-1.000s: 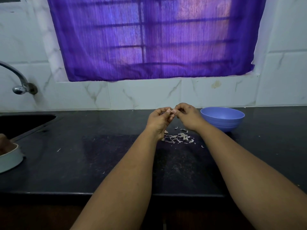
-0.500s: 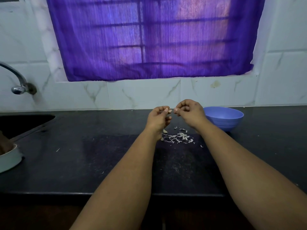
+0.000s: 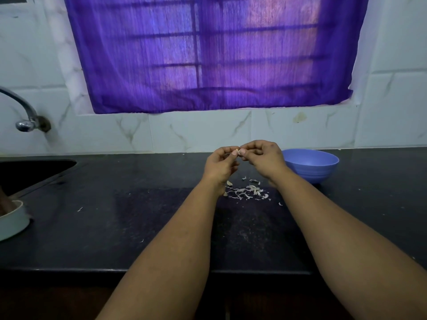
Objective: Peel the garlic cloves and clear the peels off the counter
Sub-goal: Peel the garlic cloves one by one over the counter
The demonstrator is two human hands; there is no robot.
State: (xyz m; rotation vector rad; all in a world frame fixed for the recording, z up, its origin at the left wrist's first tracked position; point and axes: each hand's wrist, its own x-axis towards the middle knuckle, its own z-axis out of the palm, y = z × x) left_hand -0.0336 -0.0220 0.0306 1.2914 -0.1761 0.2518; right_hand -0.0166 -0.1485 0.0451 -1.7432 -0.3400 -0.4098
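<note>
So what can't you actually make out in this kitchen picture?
- The garlic clove, head view: too small, and mostly covered by the fingertips of the left hand and right hand pinching it.
- Inside the blue bowl, head view: the right wrist hides its left part.
- The pale dish, head view: cut off by the left edge.
- Outside the window, head view: screened by the purple curtain.

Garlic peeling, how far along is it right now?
Done: a pile of peels lies on the counter, so some peeling has happened. In hand: the left hand and right hand pinch a garlic clove between them. Left: clearing the peels; the blue bowl contents aren't visible.
</note>
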